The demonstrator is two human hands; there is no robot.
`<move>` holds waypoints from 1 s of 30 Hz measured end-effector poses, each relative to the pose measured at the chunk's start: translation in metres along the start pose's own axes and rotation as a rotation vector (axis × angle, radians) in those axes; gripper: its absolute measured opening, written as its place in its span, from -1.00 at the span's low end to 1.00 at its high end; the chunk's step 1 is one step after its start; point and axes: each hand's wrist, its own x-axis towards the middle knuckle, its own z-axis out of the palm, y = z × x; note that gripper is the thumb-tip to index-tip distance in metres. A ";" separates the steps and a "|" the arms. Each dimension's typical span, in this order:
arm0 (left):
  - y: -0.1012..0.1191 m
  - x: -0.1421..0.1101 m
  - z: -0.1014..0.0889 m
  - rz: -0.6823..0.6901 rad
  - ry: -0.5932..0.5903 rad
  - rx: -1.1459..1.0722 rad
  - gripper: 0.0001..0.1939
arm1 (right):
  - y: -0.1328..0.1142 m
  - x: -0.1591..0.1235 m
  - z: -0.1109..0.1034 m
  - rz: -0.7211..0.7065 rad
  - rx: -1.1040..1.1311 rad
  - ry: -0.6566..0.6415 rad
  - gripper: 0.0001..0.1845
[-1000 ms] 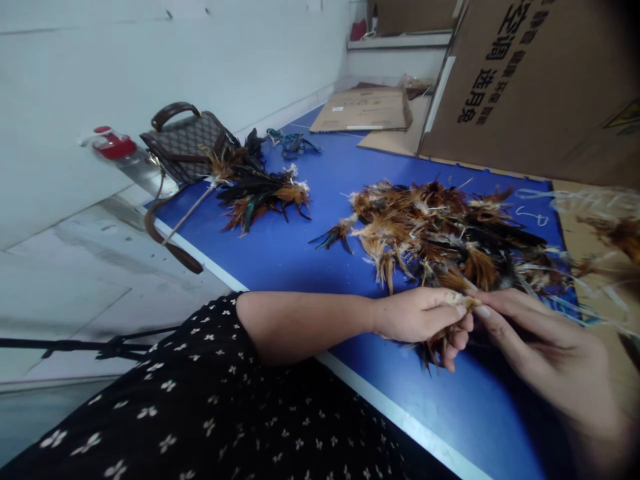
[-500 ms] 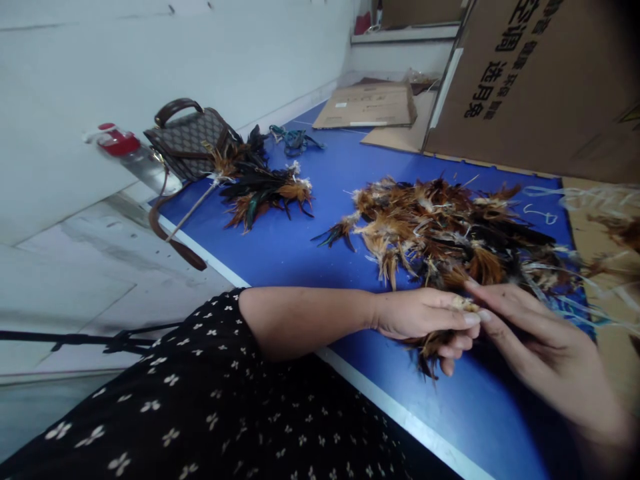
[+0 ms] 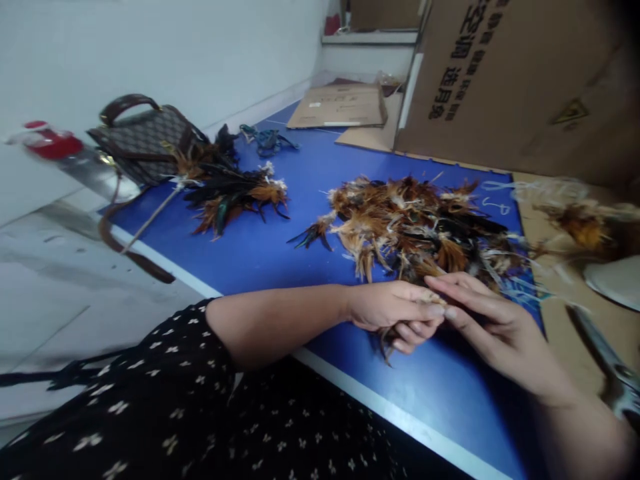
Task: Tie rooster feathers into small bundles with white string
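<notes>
My left hand point(image 3: 395, 312) is closed around a small bundle of brown feathers point(image 3: 387, 340) whose tips hang below the fingers, just above the blue table point(image 3: 280, 247). My right hand point(image 3: 493, 327) meets it from the right, fingertips pinched at the bundle's quill end. Right behind both hands lies a large loose pile of brown, black and white feathers point(image 3: 415, 223). A smaller tied bunch of dark feathers on a stick point(image 3: 230, 193) lies further left on the table.
A patterned handbag point(image 3: 145, 137) with a brown strap and a clear bottle with a red cap point(image 3: 60, 150) sit at the table's left end. Cardboard boxes point(image 3: 510, 73) stand behind the pile. A flat carton point(image 3: 340, 107) lies at the back. Metal scissors point(image 3: 607, 367) rest on cardboard at right.
The view has swung right, showing scissors and more cardboard. Both hands stay joined at the feather bundle; the right fingertips have shifted slightly along its quill end.
</notes>
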 end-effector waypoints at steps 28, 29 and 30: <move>0.002 0.007 0.011 0.197 0.247 -0.070 -0.58 | -0.003 -0.002 0.012 0.067 -0.035 0.232 -0.60; 0.002 0.007 0.011 0.193 0.257 -0.079 -0.58 | -0.002 -0.003 0.013 0.048 -0.033 0.212 -0.57; 0.002 0.008 0.011 0.192 0.265 -0.085 -0.57 | -0.001 -0.003 0.014 0.028 -0.040 0.197 -0.54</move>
